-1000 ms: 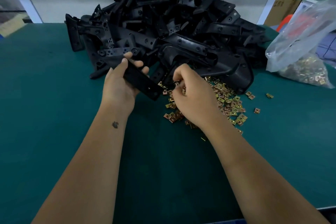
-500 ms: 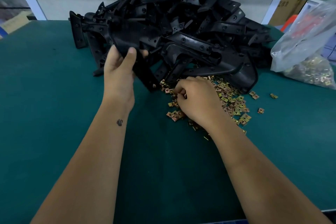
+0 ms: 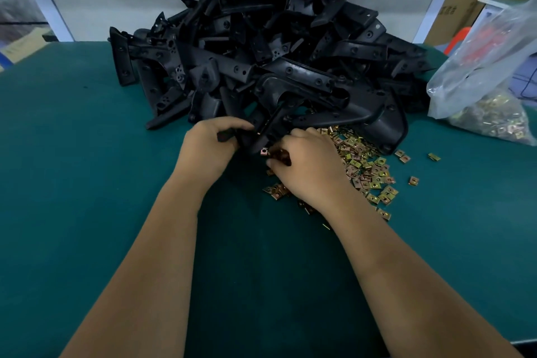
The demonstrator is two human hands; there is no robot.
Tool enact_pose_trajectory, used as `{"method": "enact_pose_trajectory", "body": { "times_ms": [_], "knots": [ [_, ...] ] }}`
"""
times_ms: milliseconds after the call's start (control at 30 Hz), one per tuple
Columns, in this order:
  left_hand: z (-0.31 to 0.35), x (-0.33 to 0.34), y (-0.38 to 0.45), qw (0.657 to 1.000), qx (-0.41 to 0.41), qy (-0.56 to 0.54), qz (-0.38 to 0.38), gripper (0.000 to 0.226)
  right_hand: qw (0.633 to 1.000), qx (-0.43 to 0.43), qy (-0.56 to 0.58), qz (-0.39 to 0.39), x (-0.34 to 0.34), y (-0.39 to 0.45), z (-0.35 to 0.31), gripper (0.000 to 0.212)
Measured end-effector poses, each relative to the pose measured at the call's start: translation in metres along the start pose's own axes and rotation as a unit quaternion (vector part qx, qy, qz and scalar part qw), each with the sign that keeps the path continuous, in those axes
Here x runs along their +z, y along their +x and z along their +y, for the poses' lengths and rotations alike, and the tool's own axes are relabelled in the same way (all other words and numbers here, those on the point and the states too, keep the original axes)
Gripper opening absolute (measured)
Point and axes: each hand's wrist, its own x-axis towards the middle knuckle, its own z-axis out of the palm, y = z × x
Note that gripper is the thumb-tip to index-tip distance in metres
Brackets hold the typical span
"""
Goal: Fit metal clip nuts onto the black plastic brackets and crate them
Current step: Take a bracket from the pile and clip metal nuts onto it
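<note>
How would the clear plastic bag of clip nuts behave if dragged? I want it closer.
The clear plastic bag looks floppy: its film is creased and slumped. Its nut-filled bottom bulges on the green table, so it is probably heavy for its size and would drag, not slide.

Black brackets (image 3: 261, 46), brass-gold clip nuts (image 3: 366, 166), plain teal table (image 3: 72, 183).

Left hand (image 3: 207, 145) gripping a black plastic bracket (image 3: 247, 136) at the foot of a heaped pile of black brackets (image 3: 270, 46). Right hand (image 3: 308, 166) pinching brass-coloured metal clip nuts (image 3: 279, 154) beside it, over scattered clip nuts (image 3: 366, 168) on green table (image 3: 72, 183).
</note>
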Motion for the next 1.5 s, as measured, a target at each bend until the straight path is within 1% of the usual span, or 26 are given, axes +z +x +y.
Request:
{"method": "enact_pose_trajectory", "body": {
  "times_ms": [33,100,167,200,267,333,400,467,500,533,600,633,700,800,900,967,1067,1133,1167,1233,1300,1333,1367,1500],
  "knots": [
    [0.0,0.0,0.0,1.0,-0.021,-0.013,-0.007,0.054,1.0,-0.001,0.003,0.001,0.0,0.0,0.0,0.026],
    [-0.001,0.001,0.002,0.996,-0.066,-0.055,0.003,0.053,1.0,-0.003,0.021,0.0,-0.002,0.0,0.0,0.023],
    [0.0,0.002,0.002,0.987,-0.101,-0.125,0.026,0.043,0.999,-0.001,0.048,-0.002,-0.004,-0.001,-0.002,0.018],
    [0.001,0.001,0.003,0.985,-0.098,-0.137,0.038,0.036,0.998,0.001,0.061,-0.002,-0.005,-0.001,-0.003,0.015],
    [0.002,0.002,0.003,0.987,-0.08,-0.121,0.065,0.023,0.997,0.006,0.081,0.002,-0.006,-0.002,-0.003,0.009],
    [0.001,0.004,0.003,0.986,-0.079,-0.118,0.087,0.028,0.995,0.013,0.095,0.004,-0.006,-0.002,-0.002,0.006],
    [0.003,0.006,0.003,0.969,-0.105,-0.2,0.099,0.036,0.993,0.024,0.112,0.011,-0.007,-0.001,-0.001,0.007],
    [0.006,0.009,0.004,0.938,-0.148,-0.296,0.108,0.042,0.985,0.048,0.159,0.039,-0.008,0.0,-0.001,0.008],
    [0.008,0.011,0.005,0.918,-0.17,-0.342,0.105,0.042,0.974,0.069,0.209,0.056,-0.009,0.0,-0.001,0.009],
    [0.01,0.012,0.006,0.895,-0.186,-0.395,0.093,0.038,0.955,0.09,0.275,0.069,-0.012,0.0,-0.002,0.009],
    [0.015,0.014,0.006,0.852,-0.194,-0.483,0.048,0.022,0.903,0.126,0.403,0.083,-0.016,0.002,-0.003,0.012],
    [0.018,0.015,0.004,0.841,-0.191,-0.506,0.025,0.019,0.88,0.141,0.446,0.083,-0.017,0.002,-0.002,0.014],
    [0.023,0.017,0.002,0.827,-0.182,-0.532,0.002,0.017,0.836,0.172,0.515,0.074,-0.018,0.004,-0.003,0.018],
    [0.025,0.019,-0.001,0.812,-0.177,-0.556,-0.004,0.014,0.762,0.205,0.612,0.059,-0.017,0.005,-0.004,0.022],
    [0.023,0.018,-0.001,0.791,-0.21,-0.575,0.002,0.011,0.685,0.226,0.691,0.05,-0.018,0.005,-0.003,0.021],
    [0.022,0.016,0.0,0.771,-0.24,-0.59,0.018,0.013,0.652,0.233,0.72,0.043,-0.019,0.004,-0.001,0.021],
    [0.023,0.016,0.0,0.763,-0.254,-0.594,0.027,0.009,0.623,0.237,0.745,0.034,-0.02,0.004,0.001,0.017],
    [0.026,0.016,-0.002,0.76,-0.25,-0.599,0.024,0.006,0.611,0.239,0.754,0.031,-0.02,0.005,0.001,0.014],
    [0.028,0.017,-0.003,0.762,-0.247,-0.598,0.02,0.008,0.607,0.239,0.757,0.031,-0.02,0.005,0.002,0.013],
    [0.032,0.017,-0.007,0.76,-0.237,-0.605,0.008,0.021,0.602,0.237,0.762,0.034,-0.019,0.005,0.002,0.013],
    [0.035,0.019,-0.009,0.756,-0.22,-0.617,-0.005,0.046,0.596,0.233,0.767,0.04,-0.018,0.006,0.002,0.014],
    [0.036,0.02,-0.009,0.758,-0.213,-0.617,-0.013,0.053,0.593,0.229,0.77,0.042,-0.018,0.007,0.003,0.014],
    [0.037,0.021,-0.01,0.761,-0.201,-0.616,-0.024,0.054,0.592,0.226,0.773,0.043,-0.017,0.007,0.003,0.015],
    [0.039,0.025,-0.013,0.776,-0.172,-0.604,-0.055,0.036,0.593,0.22,0.773,0.042,-0.016,0.008,0.003,0.015]
  ]
}}
